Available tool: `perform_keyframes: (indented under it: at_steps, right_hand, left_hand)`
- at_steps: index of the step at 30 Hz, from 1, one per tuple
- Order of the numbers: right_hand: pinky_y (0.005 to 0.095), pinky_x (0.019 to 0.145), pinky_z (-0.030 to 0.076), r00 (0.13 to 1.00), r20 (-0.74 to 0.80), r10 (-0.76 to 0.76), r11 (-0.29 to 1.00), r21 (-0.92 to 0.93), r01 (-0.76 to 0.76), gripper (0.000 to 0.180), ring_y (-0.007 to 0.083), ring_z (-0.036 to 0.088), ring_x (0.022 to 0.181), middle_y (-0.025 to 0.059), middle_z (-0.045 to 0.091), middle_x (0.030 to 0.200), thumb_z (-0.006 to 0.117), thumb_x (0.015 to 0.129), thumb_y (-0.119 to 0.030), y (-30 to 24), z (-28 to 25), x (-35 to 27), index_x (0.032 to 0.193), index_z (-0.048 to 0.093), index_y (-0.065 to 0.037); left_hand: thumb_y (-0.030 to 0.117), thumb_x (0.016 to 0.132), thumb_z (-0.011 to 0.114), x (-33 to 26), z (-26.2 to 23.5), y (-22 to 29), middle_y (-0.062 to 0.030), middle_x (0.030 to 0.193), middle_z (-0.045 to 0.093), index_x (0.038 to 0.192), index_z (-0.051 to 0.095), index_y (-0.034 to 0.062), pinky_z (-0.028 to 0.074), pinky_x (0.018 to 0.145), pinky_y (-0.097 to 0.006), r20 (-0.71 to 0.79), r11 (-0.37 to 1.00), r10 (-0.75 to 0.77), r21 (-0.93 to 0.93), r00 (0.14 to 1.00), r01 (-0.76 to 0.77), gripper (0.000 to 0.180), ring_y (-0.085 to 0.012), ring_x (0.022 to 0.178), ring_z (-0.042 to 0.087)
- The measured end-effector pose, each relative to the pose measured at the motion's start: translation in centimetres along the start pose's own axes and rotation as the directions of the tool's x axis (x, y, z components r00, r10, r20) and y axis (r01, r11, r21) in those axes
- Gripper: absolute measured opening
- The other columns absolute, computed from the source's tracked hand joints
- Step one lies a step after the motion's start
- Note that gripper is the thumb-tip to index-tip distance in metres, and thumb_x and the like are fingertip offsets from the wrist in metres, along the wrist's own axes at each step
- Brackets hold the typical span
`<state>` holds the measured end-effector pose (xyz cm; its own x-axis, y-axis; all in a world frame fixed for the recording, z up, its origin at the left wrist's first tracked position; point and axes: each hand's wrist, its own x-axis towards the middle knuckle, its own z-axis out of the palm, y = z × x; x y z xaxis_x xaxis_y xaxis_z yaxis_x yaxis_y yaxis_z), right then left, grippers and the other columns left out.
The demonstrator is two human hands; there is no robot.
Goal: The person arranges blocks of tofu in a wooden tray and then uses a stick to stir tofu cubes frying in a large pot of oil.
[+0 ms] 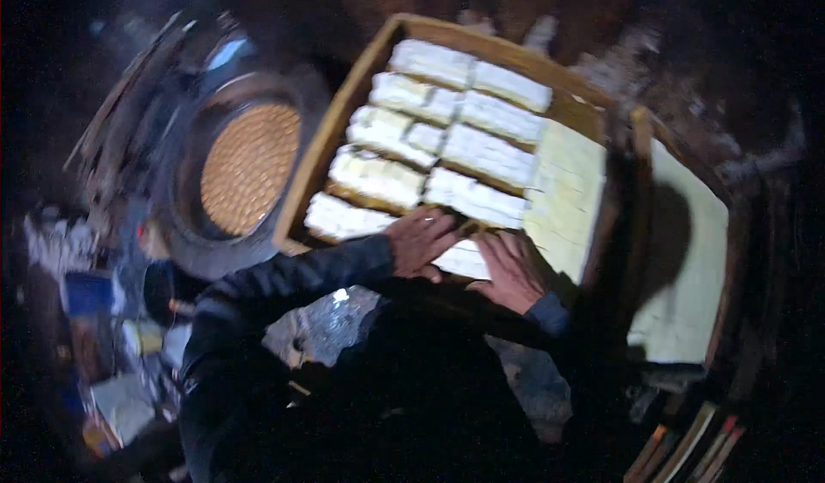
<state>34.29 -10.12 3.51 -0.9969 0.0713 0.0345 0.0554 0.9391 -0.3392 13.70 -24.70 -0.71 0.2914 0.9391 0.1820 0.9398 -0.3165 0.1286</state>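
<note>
In a shallow wooden tray (342, 120), several white blocks that look like tofu lie in two columns of rows. At the tray's near edge, my left hand (421, 241) and my right hand (513, 270) cup the two ends of the nearest right-column row, a white block (464, 259). The left hand wears a ring, and its fingers are bent close together against the block. Fingers of the right hand lean inward onto the other end. The fingertips and part of this block are hidden. A pale yellowish slab (567, 191) with fine lines fills the tray's right side.
Right of the tray stands another wooden frame with a pale slab (687, 251), partly shadowed. At left is a round dark pan (182, 182) with a tan, patterned disc (251, 169) inside. Sticks (133, 88) lie beyond it; boxes and papers (125, 406) clutter the lower left.
</note>
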Motion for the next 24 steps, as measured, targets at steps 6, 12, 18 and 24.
perform_keyframes:
  at_steps: [6,12,18,24]
  right_hand:
    - [0.0425,0.099,0.039,0.981,-0.15,0.124,0.992,0.023,-0.122,0.053,0.0352,0.047,0.115,0.0176,0.052,0.122,0.068,0.08,-0.018,9.9,-10.8,0.3,0.126,0.049,-0.001]
    - [0.0425,0.101,0.038,0.95,-0.074,0.304,0.952,-0.013,-0.306,0.043,0.0403,0.047,0.119,0.0241,0.053,0.124,0.057,0.088,-0.02,25.2,-11.8,2.4,0.125,0.05,0.002]
    - [0.0457,0.106,0.034,0.939,0.097,0.33,0.943,-0.079,-0.323,0.045,0.0395,0.043,0.124,0.0266,0.05,0.127,0.05,0.092,-0.025,27.1,-7.8,10.6,0.128,0.047,0.003]
    - [0.0489,0.088,0.044,0.953,-0.17,0.249,0.928,-0.24,-0.285,0.032,0.0375,0.054,0.103,0.0215,0.058,0.1,0.047,0.093,-0.024,30.3,-5.1,5.0,0.103,0.056,0.005]
  left_hand:
    - [0.04,0.089,0.056,11.2,-6.9,-1.7,-0.0214,0.11,0.054,0.112,0.052,0.0016,0.043,0.086,-0.044,-0.153,0.998,-0.053,-0.028,0.987,0.049,0.045,-0.0355,0.099,0.055]
    - [0.033,0.084,0.057,29.3,-0.7,-9.5,-0.0176,0.085,0.065,0.095,0.058,0.0013,0.049,0.084,-0.047,0.203,0.989,-0.14,0.068,0.969,0.129,0.034,-0.0357,0.089,0.061]
    - [0.034,0.087,0.041,32.2,15.4,-21.1,-0.0125,0.095,0.067,0.093,0.065,0.0067,0.049,0.078,-0.045,0.136,0.942,-0.301,0.197,0.944,0.272,0.037,-0.0318,0.084,0.064]
    - [0.03,0.089,0.049,33.5,8.4,-12.0,-0.0177,0.092,0.064,0.102,0.061,0.0058,0.054,0.064,-0.044,-0.267,0.98,0.125,0.184,0.955,-0.077,0.03,-0.0296,0.077,0.065]
